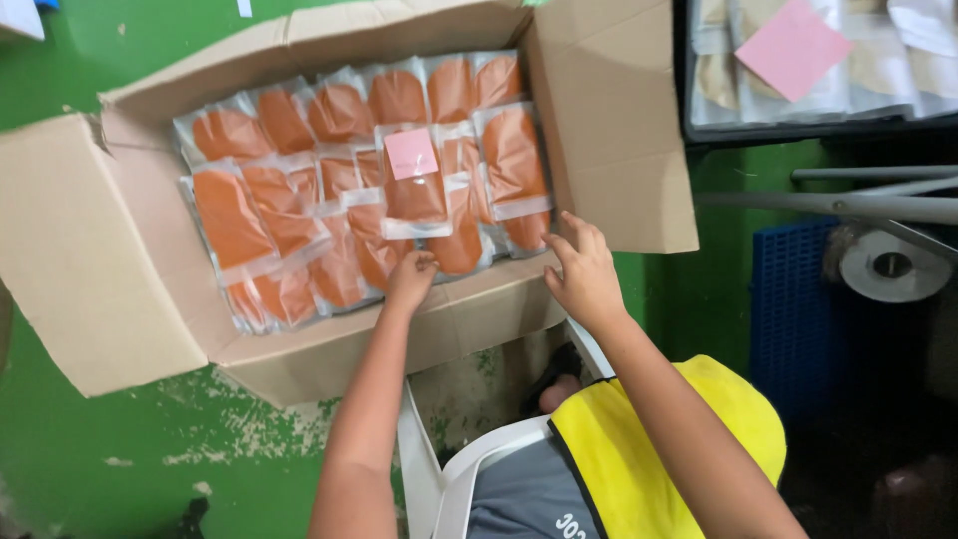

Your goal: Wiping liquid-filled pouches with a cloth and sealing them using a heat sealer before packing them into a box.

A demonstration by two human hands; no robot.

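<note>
An open cardboard box (110,260) on the green floor holds several clear bags of orange pieces (299,190) laid in rows. One bag on top (414,195) carries a pink slip (410,153). My left hand (411,279) reaches over the near wall of the box, fingers curled at the lower edge of that top bag. My right hand (582,271) hovers at the box's near right corner, fingers apart, holding nothing, close to the right flap (619,130).
A black crate (788,120) at the top right holds pale bags and a pink sheet (793,45). A blue plastic crate (788,309) and a tape roll (891,266) lie to the right. I sit on a white plastic chair (439,469), wearing a yellow vest.
</note>
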